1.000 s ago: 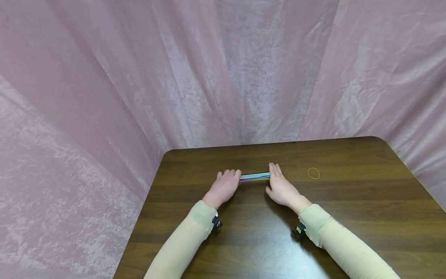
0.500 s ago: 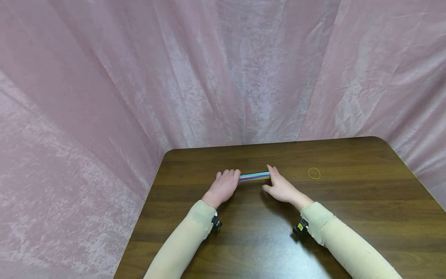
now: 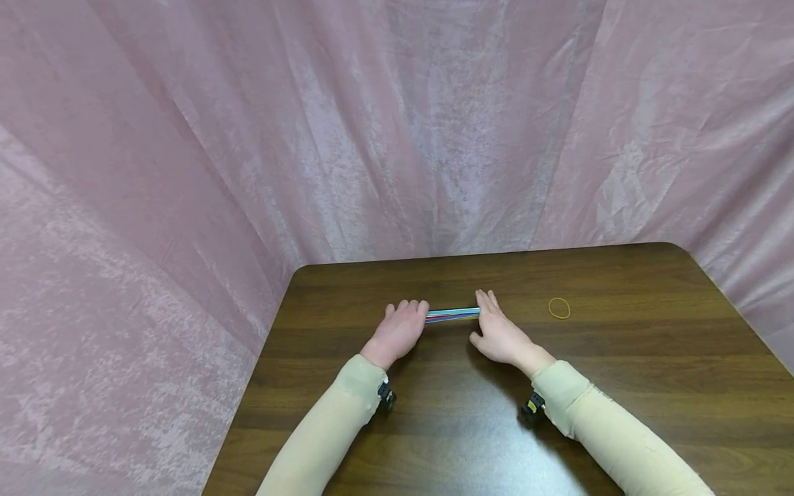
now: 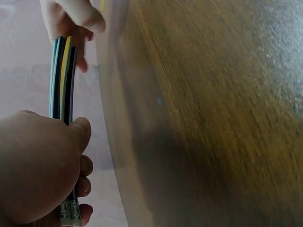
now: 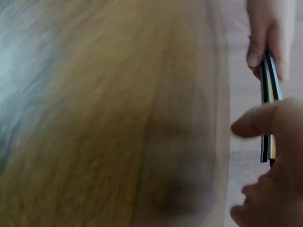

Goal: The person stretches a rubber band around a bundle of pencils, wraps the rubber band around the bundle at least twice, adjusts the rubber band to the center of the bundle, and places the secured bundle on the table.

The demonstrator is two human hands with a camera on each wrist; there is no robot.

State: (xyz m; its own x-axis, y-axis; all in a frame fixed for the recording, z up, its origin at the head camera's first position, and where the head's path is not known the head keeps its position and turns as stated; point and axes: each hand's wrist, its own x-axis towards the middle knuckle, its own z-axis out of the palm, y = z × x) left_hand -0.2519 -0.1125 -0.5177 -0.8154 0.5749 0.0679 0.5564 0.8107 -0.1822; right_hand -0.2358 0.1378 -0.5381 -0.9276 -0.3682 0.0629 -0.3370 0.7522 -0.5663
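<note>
A bundle of several pencils (image 3: 453, 315) in blue, red, yellow and dark colours spans the space between the hands in the head view. My left hand (image 3: 399, 333) grips it, fingers curled round one end. Silver ferrules (image 4: 70, 213) show below that hand's fingers in the left wrist view. My right hand (image 3: 501, 337) stands at the other end of the pencils, its fingers straight and thumb apart, the palm side right at the tips. In the left wrist view the pencil ends (image 4: 63, 42) lie slightly uneven near the right palm.
A yellow rubber band (image 3: 559, 308) lies on the brown wooden table (image 3: 620, 372) right of the right hand. Pink curtains (image 3: 397, 138) hang behind and to the left of the table. A small dark wrist camera (image 3: 386, 397) sits at each sleeve cuff.
My right hand shifts slightly left and its fingers tilt, then straighten against the pencil ends again. The left hand keeps its grip and stays nearly still.
</note>
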